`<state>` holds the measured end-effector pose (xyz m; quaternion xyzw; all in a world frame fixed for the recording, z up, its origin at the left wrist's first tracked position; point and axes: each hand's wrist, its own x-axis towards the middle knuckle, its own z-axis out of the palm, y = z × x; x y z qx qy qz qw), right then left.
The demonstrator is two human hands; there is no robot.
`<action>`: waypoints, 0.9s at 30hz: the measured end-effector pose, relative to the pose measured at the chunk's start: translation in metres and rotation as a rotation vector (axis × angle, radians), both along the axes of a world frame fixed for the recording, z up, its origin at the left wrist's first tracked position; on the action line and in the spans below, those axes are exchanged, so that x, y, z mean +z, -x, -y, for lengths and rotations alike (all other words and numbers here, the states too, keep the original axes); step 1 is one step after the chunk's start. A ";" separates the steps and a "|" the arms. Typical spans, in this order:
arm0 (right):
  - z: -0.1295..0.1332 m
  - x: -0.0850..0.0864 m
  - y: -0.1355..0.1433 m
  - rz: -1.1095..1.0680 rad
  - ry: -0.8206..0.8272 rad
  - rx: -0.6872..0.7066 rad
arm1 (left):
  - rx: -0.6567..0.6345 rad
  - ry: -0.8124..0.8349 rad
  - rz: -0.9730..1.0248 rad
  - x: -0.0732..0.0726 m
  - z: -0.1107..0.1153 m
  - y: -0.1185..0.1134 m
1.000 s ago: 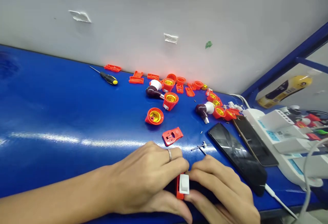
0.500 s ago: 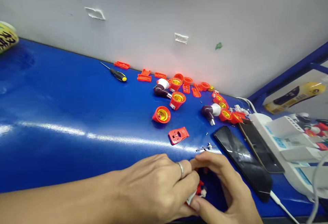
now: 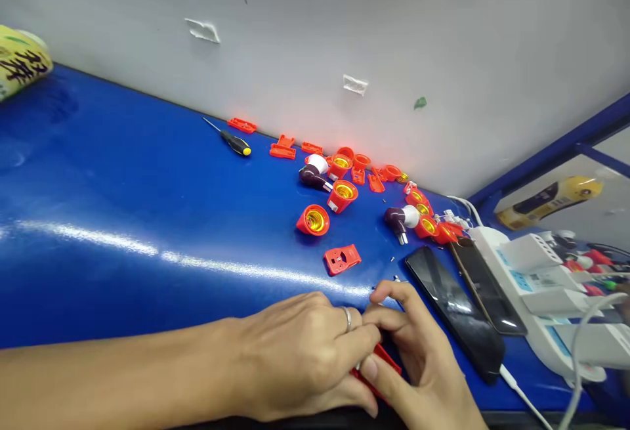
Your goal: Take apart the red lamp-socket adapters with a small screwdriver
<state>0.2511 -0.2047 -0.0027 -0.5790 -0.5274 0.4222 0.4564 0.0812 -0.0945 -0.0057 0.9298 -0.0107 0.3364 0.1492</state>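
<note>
My left hand (image 3: pixel 310 351), with a ring on one finger, curls over a red plastic housing part (image 3: pixel 390 358) low in the view. My right hand (image 3: pixel 418 358) pinches the same part from the other side, thumb in front, its index finger raised. A small pale piece shows by my right thumb; most of the part is hidden by fingers. Just beyond the hands lies a flat red plastic cover (image 3: pixel 342 259). Past it stand a red lamp holder (image 3: pixel 314 220) with a brass screw shell and another red lamp holder (image 3: pixel 342 195).
A black-handled screwdriver (image 3: pixel 236 143) lies near the wall. Plug-in lamp holders in dark brown and white (image 3: pixel 395 220), red shells and loose screws are spread at the back. To the right are a black phone (image 3: pixel 453 312), a second phone (image 3: pixel 485 285) and a white power strip (image 3: pixel 516 299).
The camera view has shifted slightly. More of the red part now shows between my hands, and it sits at a different angle. My right index finger has lifted.
</note>
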 end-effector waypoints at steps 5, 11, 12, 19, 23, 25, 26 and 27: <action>-0.004 0.000 -0.002 0.119 -0.011 -0.023 | 0.003 -0.086 -0.051 0.003 -0.011 0.003; 0.009 0.019 -0.029 0.644 -0.288 -0.216 | 0.064 -0.267 -0.188 0.000 -0.028 0.000; 0.014 0.022 -0.034 0.725 -0.305 -0.189 | 0.066 -0.288 -0.193 0.001 -0.029 -0.001; 0.025 0.008 -0.041 1.000 -0.370 0.007 | 0.059 -0.215 -0.108 0.012 -0.021 0.003; 0.019 0.000 -0.030 0.975 -0.486 0.020 | 0.030 -0.157 -0.158 0.014 -0.018 0.001; 0.018 -0.001 -0.026 0.963 -0.528 0.009 | 0.013 -0.146 -0.216 0.013 -0.019 -0.001; 0.019 -0.001 -0.025 0.961 -0.552 -0.006 | 0.003 -0.140 -0.238 0.012 -0.021 -0.001; 0.019 -0.001 -0.025 0.965 -0.577 -0.022 | -0.008 -0.130 -0.250 0.011 -0.022 -0.002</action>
